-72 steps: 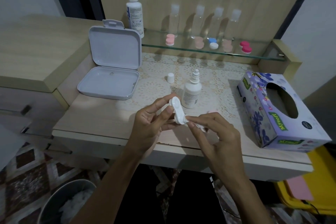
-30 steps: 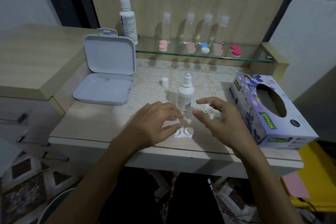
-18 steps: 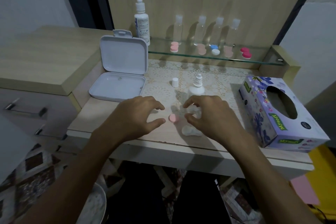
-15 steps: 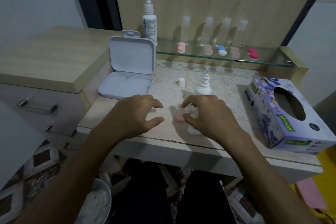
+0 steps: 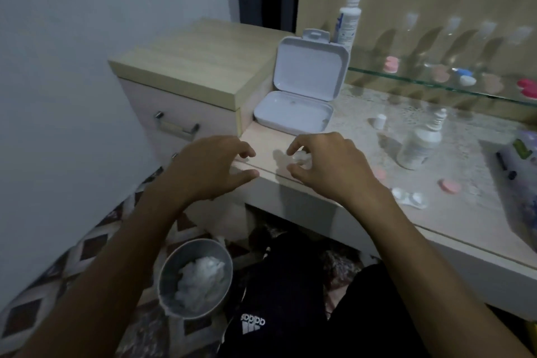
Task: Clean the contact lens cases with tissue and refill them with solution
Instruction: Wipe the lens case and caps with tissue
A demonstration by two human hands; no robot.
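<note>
Since half a second ago the view has swung left: the right hand (image 5: 325,166) now pinches a used tissue wad (image 5: 300,157) over the desk (image 5: 363,224) edge, above the bin (image 5: 194,276). Left hand (image 5: 212,171) hovers, fingers spread, empty. Wiped case (image 5: 409,197) lies open, awaiting solution (image 5: 420,142).

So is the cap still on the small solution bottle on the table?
No: the small solution bottle stands with its nozzle bare, and its white cap stands apart on the table, to the bottle's left.
</note>
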